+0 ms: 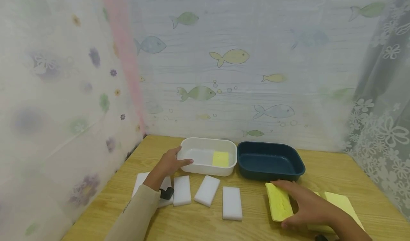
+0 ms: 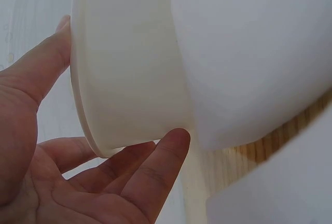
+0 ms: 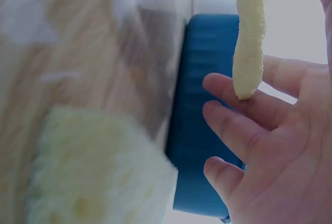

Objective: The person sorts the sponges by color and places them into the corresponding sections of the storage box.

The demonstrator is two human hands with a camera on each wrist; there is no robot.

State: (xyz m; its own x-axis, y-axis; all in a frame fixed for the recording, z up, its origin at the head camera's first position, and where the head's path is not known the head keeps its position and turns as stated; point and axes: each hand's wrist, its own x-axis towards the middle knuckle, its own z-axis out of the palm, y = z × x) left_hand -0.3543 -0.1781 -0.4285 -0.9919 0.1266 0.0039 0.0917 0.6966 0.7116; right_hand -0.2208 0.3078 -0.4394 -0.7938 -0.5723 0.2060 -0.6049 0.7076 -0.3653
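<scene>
A white plastic tub (image 1: 205, 169) stands at the back with one yellow sponge (image 1: 221, 159) inside. My left hand (image 1: 171, 162) grips its left end; in the left wrist view the fingers touch the tub's wall (image 2: 129, 68) and the thumb lies at the rim. On the right, my right hand (image 1: 314, 209) pinches another yellow sponge (image 1: 278, 202) by its edges, tilted, in front of the dark blue tub (image 1: 269, 175). The right wrist view shows that held sponge (image 3: 250, 42) edge-on, with the other fingers spread beside the blue tub (image 3: 205, 105).
Several white sponge blocks (image 1: 232, 203) lie in a row before the tubs, some partly under my left forearm. More yellow sponges (image 1: 344, 205) lie on the wooden table (image 1: 253, 230) beside and behind my right hand. A fish-printed curtain (image 1: 224, 91) hangs behind.
</scene>
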